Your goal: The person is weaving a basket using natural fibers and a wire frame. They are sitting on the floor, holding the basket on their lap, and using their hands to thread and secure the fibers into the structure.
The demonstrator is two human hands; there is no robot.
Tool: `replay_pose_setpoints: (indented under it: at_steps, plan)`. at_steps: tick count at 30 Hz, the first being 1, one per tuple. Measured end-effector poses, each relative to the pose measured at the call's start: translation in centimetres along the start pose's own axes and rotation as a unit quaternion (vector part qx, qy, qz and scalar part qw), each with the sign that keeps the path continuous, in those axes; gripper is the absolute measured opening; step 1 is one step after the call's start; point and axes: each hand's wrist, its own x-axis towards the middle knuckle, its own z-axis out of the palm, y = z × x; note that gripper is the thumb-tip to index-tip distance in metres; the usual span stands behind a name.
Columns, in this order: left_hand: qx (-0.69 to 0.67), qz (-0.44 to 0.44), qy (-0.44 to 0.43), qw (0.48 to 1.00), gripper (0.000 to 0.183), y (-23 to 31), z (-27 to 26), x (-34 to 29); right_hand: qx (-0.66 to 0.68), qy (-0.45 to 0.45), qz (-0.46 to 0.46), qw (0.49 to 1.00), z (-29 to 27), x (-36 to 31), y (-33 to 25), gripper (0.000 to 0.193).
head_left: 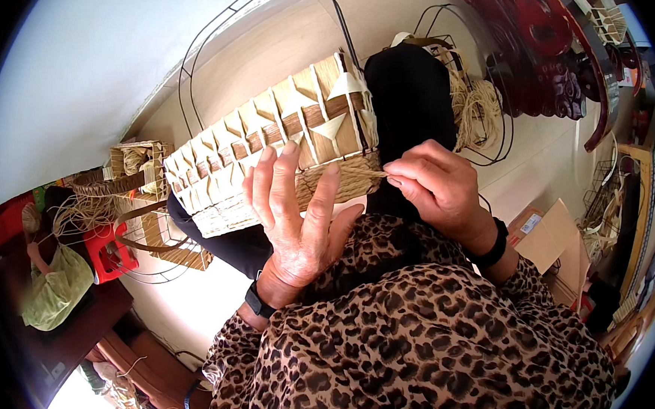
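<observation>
Looking down from the head camera, I see my two hands apart: the left hand (296,225) is spread, its fingers against the basket's near side, while the right hand (440,186) is clamped by thumb and fingertips on a straw strand (373,173) at the corner. The woven basket (252,139) lies tilted across the knees, just ahead of both hands. Beyond it arches a black wire hoop (341,16). Ahead and right of the right hand lies coiled straw (482,116); to its right, cardboard (559,246). Well left of the left hand stands a red stool (126,256).
</observation>
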Motion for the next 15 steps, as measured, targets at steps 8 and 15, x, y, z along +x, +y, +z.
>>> replay_pose_setpoints:
  at_steps: [8, 15]
  plan:
    - [-0.03, 0.093, 0.056, 0.994, 0.034, -0.3, -0.6, 0.9, 0.001, -0.018, -0.013, 1.0, -0.8, 2.5, -0.9, 0.011]
    - [-0.03, 0.016, 0.009, 0.999, 0.023, 0.3, 0.0, 3.8, -0.002, -0.027, 0.002, 1.0, -0.8, 4.6, -0.1, 0.01]
